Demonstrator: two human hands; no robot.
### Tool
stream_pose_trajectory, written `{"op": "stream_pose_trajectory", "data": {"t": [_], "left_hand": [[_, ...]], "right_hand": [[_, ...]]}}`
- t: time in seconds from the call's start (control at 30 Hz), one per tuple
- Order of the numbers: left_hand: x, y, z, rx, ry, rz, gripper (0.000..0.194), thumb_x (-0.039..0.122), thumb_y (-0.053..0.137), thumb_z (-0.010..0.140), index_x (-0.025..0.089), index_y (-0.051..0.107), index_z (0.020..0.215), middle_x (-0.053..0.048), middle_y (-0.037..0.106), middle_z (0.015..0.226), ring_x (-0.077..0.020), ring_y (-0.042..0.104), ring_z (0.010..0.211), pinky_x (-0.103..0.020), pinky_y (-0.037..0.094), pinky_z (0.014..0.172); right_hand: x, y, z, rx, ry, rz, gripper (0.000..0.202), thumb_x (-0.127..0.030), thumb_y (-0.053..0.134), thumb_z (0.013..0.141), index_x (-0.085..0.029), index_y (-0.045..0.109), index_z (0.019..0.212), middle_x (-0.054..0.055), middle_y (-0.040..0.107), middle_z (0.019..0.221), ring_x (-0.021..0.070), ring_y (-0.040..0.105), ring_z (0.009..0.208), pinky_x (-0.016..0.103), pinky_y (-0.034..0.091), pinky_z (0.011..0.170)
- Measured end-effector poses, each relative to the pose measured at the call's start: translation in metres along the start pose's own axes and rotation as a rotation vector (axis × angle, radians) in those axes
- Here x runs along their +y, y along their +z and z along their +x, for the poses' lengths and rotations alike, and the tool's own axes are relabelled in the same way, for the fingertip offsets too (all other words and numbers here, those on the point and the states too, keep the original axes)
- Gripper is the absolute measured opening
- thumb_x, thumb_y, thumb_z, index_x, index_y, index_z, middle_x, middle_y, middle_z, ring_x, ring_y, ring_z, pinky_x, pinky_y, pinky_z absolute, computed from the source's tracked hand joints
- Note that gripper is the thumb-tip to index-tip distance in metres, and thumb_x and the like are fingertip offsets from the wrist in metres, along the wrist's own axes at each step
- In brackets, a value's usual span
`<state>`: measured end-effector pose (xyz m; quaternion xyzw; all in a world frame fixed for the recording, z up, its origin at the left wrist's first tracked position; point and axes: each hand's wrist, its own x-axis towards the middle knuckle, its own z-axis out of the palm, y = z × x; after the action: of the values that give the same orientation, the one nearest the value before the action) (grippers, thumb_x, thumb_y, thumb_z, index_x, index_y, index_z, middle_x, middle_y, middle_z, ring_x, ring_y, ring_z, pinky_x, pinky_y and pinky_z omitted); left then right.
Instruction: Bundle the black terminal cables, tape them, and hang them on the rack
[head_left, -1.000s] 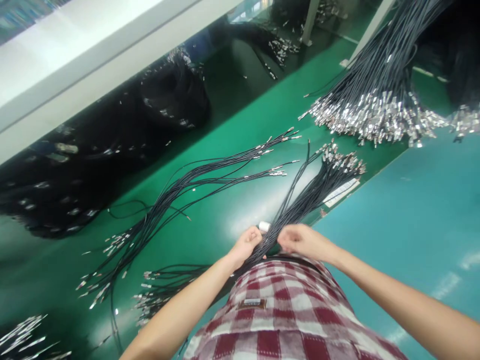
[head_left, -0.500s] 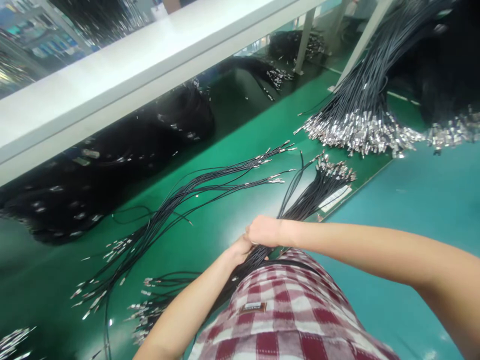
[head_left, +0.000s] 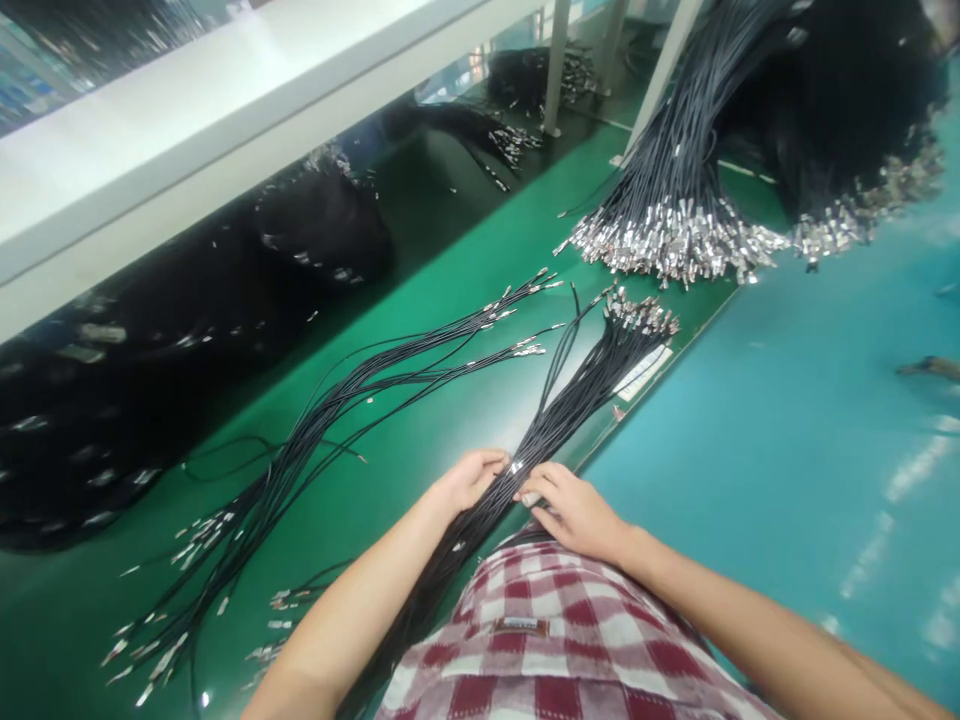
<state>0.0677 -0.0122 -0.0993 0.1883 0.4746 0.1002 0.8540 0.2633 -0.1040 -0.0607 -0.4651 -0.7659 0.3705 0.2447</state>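
Note:
A thick bundle of black cables (head_left: 574, 400) with metal terminals runs diagonally along the green table's front edge, just before my checked clothing. My left hand (head_left: 476, 477) is at the bundle's left side, its fingers curled against the cables. On the other side, my right hand (head_left: 566, 505) has bent fingers touching the bundle's edge. Between the hands a small shiny piece (head_left: 515, 466) shows on the cables. What the fingertips pinch is too small to make out.
A looser group of black cables (head_left: 315, 410) lies to the left on the green table (head_left: 420, 430). Large cable bunches (head_left: 675, 230) hang over the back right. A white shelf beam (head_left: 247, 120) crosses above, with dark coils (head_left: 322, 220) beneath. A paper label (head_left: 643, 372) is near the edge.
My hands were together over the bundle. Now they are apart, the right hand drawn back to the bundle's near side. The bundle's middle is uncovered, and the view has shifted slightly.

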Motion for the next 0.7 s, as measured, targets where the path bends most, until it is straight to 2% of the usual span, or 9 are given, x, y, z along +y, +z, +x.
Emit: {"op": "stream_pose_trajectory", "data": {"t": [0.1, 0.2, 0.3, 0.37, 0.4, 0.47, 0.53, 0.63, 0.7], "left_hand": [[0.003, 0.001, 0.004, -0.039, -0.109, 0.038, 0.015, 0.022, 0.056, 0.086, 0.012, 0.057, 0.075, -0.007, 0.066, 0.065, -0.0187, 0.067, 0.055, -0.03, 0.057, 0.057], [0.007, 0.004, 0.005, -0.124, -0.218, 0.115, 0.008, 0.011, 0.056, 0.083, 0.007, 0.061, 0.08, -0.011, 0.068, 0.066, -0.0188, 0.068, 0.056, -0.026, 0.056, 0.054], [0.01, 0.008, 0.004, -0.257, -0.349, 0.139, 0.011, 0.012, 0.053, 0.085, 0.006, 0.063, 0.083, -0.013, 0.07, 0.068, -0.0213, 0.071, 0.06, -0.026, 0.056, 0.053], [0.008, 0.013, 0.002, -0.313, -0.398, 0.118, 0.013, 0.016, 0.055, 0.086, 0.006, 0.064, 0.085, -0.012, 0.07, 0.068, -0.023, 0.072, 0.061, -0.027, 0.056, 0.053], [0.005, 0.016, 0.002, -0.317, -0.41, 0.105, 0.015, 0.02, 0.057, 0.087, 0.006, 0.064, 0.086, -0.012, 0.069, 0.067, -0.0234, 0.072, 0.062, -0.027, 0.056, 0.054], [-0.006, 0.024, 0.001, -0.236, -0.38, 0.095, 0.024, 0.029, 0.06, 0.088, 0.007, 0.064, 0.084, -0.011, 0.068, 0.066, -0.0226, 0.072, 0.062, -0.028, 0.056, 0.056], [-0.02, 0.033, 0.001, -0.045, -0.255, 0.124, 0.032, 0.039, 0.062, 0.088, 0.008, 0.063, 0.081, -0.009, 0.067, 0.064, -0.0198, 0.069, 0.06, -0.027, 0.055, 0.057], [-0.033, 0.041, 0.0, 0.289, 0.053, 0.223, 0.032, 0.042, 0.073, 0.078, 0.013, 0.059, 0.074, -0.001, 0.064, 0.061, -0.0128, 0.062, 0.055, -0.022, 0.047, 0.054], [-0.031, 0.04, -0.003, 0.378, 0.168, 0.23, 0.036, 0.039, 0.081, 0.068, 0.016, 0.055, 0.073, 0.003, 0.059, 0.06, -0.0094, 0.057, 0.054, -0.019, 0.043, 0.052]], "right_hand": [[-0.002, 0.012, -0.002, 0.139, 0.23, 0.35, 0.011, -0.02, 0.06, 0.086, -0.022, 0.058, 0.097, 0.006, 0.056, 0.103, 0.019, 0.058, 0.092, 0.031, 0.051, 0.077], [-0.004, 0.018, -0.001, 0.254, 0.418, 0.404, 0.007, -0.021, 0.065, 0.081, -0.023, 0.059, 0.084, 0.004, 0.055, 0.097, 0.0183, 0.059, 0.085, 0.03, 0.05, 0.07], [0.0, 0.017, -0.005, 0.28, 0.384, 0.309, 0.003, -0.024, 0.064, 0.082, -0.025, 0.066, 0.08, 0.005, 0.062, 0.094, 0.0221, 0.058, 0.093, 0.037, 0.046, 0.085], [0.006, 0.015, -0.009, 0.23, 0.378, 0.436, 0.006, -0.029, 0.065, 0.082, -0.025, 0.069, 0.081, 0.005, 0.066, 0.093, 0.0235, 0.059, 0.095, 0.039, 0.044, 0.09], [0.009, 0.015, -0.011, 0.204, 0.432, 0.568, 0.008, -0.031, 0.065, 0.08, -0.024, 0.069, 0.08, 0.005, 0.067, 0.091, 0.0237, 0.06, 0.093, 0.039, 0.045, 0.09], [0.014, 0.018, -0.011, 0.211, 0.662, 0.885, 0.013, -0.035, 0.067, 0.075, -0.022, 0.067, 0.079, 0.004, 0.068, 0.086, 0.0234, 0.063, 0.09, 0.039, 0.047, 0.087], [0.016, 0.021, -0.007, 0.261, 0.881, 1.164, 0.019, -0.036, 0.067, 0.07, -0.022, 0.064, 0.083, 0.003, 0.069, 0.089, 0.0223, 0.063, 0.092, 0.037, 0.048, 0.087], [0.013, 0.022, 0.005, 0.323, 0.942, 1.421, 0.027, -0.037, 0.068, 0.071, -0.024, 0.062, 0.094, 0.002, 0.069, 0.104, 0.0193, 0.062, 0.1, 0.034, 0.047, 0.09], [0.011, 0.02, 0.013, 0.338, 0.952, 1.508, 0.03, -0.039, 0.074, 0.072, -0.024, 0.063, 0.095, 0.003, 0.07, 0.105, 0.0174, 0.064, 0.095, 0.031, 0.046, 0.088]]}}
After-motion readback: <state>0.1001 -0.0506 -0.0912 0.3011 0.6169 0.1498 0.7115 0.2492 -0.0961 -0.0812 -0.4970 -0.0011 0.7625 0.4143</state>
